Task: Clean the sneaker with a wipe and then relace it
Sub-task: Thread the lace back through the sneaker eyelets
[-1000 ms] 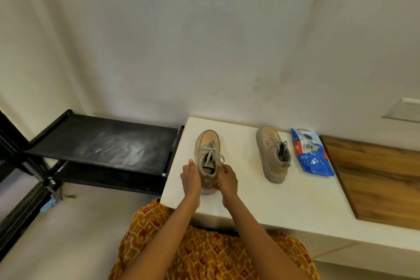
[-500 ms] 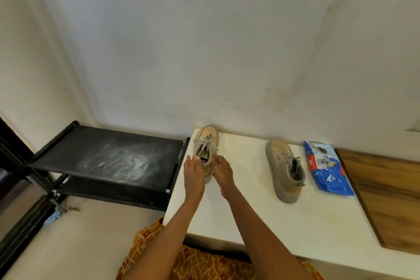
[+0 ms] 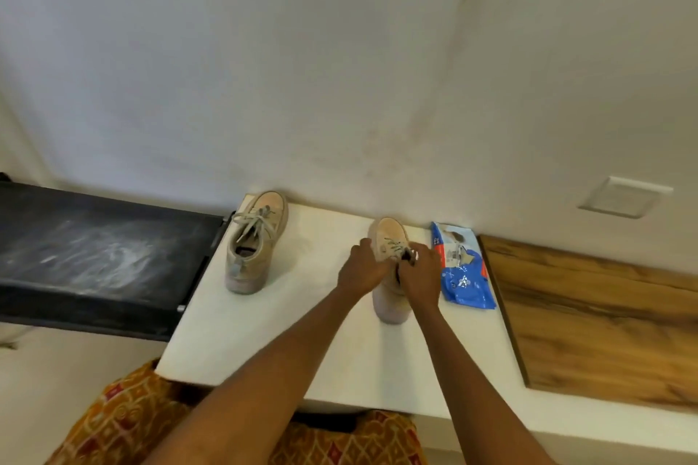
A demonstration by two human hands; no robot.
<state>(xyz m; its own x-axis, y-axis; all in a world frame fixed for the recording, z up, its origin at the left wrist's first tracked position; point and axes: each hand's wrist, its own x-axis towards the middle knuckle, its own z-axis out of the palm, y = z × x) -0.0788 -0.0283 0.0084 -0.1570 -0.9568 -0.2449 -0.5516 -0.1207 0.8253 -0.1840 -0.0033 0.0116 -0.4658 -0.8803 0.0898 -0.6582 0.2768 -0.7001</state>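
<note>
Two hands have left the laced sneaker (image 3: 254, 243) at the white tabletop's (image 3: 302, 343) back-left corner and now grip the second sneaker (image 3: 389, 238): your left hand (image 3: 362, 268) curls around its side, your right hand (image 3: 421, 277) pinches at the laces (image 3: 394, 246). The blue wipes packet (image 3: 462, 268) lies just beside your right hand. Open tabletop lies between the sneakers and along the front edge.
</note>
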